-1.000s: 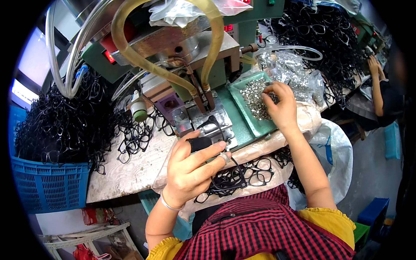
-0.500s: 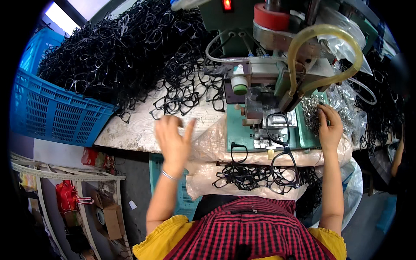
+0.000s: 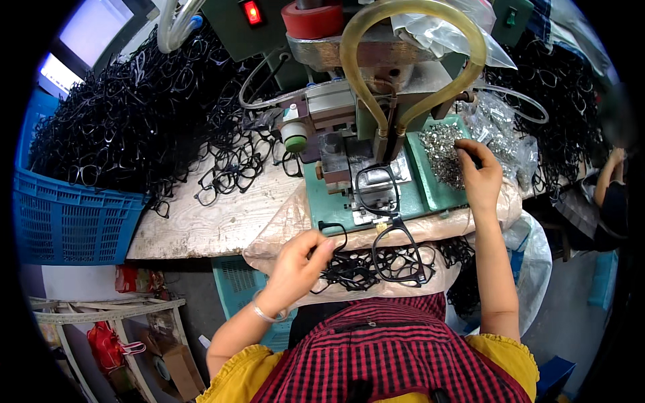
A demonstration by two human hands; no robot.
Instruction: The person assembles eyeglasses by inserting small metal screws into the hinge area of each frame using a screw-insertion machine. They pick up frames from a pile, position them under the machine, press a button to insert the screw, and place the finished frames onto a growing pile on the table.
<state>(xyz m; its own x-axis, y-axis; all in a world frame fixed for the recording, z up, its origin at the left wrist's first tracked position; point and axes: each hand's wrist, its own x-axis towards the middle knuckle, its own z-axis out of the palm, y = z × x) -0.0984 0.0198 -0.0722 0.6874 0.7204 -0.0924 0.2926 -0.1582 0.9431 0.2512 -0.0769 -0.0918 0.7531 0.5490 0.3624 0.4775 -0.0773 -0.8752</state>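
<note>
Huge heap of black eyeglass frames [image 3: 134,127] fills the blue basket [image 3: 67,221] and spills onto the surface [image 3: 215,221], too tangled to pick out single pieces. The green press machine [image 3: 376,101] is cut off at the top. Left hand [image 3: 295,265] has its grip pinched on a black frame [image 3: 334,232] by the small pile at the near edge. Right hand [image 3: 478,178] digs its fingertips into the silver hinge parts [image 3: 440,151]; can't tell if it's got one.

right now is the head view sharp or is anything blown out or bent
Head view: mostly sharp around the left hand and right hand; the window top left is blown out white; fisheye bends the blue basket and bench edge; the black rim cuts the corners.
</note>
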